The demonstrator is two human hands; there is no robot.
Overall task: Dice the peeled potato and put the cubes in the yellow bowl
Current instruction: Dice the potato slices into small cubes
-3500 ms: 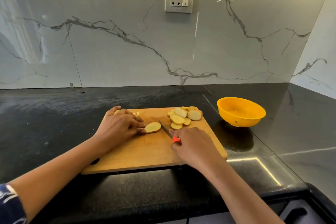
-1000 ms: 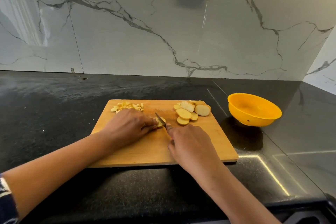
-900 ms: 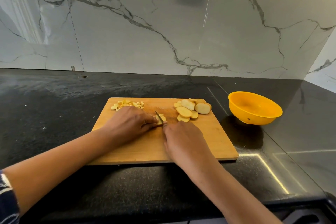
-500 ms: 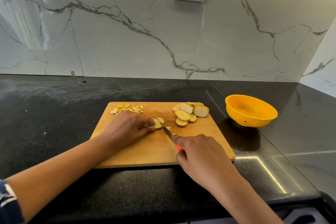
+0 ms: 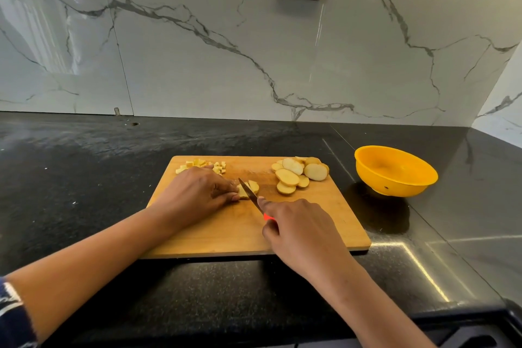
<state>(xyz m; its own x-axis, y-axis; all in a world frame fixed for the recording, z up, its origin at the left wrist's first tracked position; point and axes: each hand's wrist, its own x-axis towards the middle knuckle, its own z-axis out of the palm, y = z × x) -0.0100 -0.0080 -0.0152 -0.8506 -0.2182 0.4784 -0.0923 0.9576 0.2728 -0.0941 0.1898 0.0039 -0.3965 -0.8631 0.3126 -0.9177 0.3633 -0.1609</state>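
Left hand (image 5: pixel 197 192) sits on the wooden cutting board (image 5: pixel 333 220), fingertips curled down on a potato slice (image 5: pixel 248 188) to pin it in place. Right hand (image 5: pixel 299 230) is wrapped around the knife (image 5: pixel 250 195) – red handle just peeking out, blade laid across that slice, tip pointing away. Small pile of cubes (image 5: pixel 202 165) at the board's far left corner, a heap of uncut round slices (image 5: pixel 296 175) at the far right. Yellow bowl (image 5: pixel 395 171) is on the black counter (image 5: pixel 70 178) – off to the right of the board, nothing visible in it.
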